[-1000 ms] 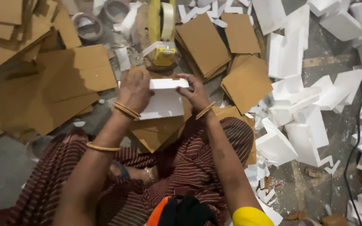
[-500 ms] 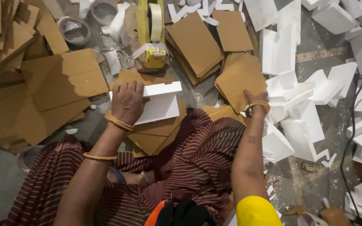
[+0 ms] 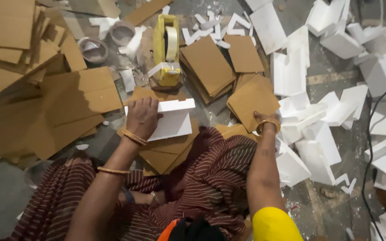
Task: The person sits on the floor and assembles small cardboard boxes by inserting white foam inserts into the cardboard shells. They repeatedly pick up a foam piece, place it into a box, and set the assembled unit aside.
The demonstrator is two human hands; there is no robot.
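Left hand clamps the foam piece flat on your lap, steadying it | right hand reaches the cardboard sheet; grip hidden, cannot tell | tape dispenser stands ahead, within reach

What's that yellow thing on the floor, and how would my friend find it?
Start at the person's left hand, which presses on a white foam piece in front of their lap. Look straight up from it to the yellow tape dispenser standing on the floor between the brown cardboard stacks. It is the only bright yellow thing on the floor, with a pale roll of tape on top.
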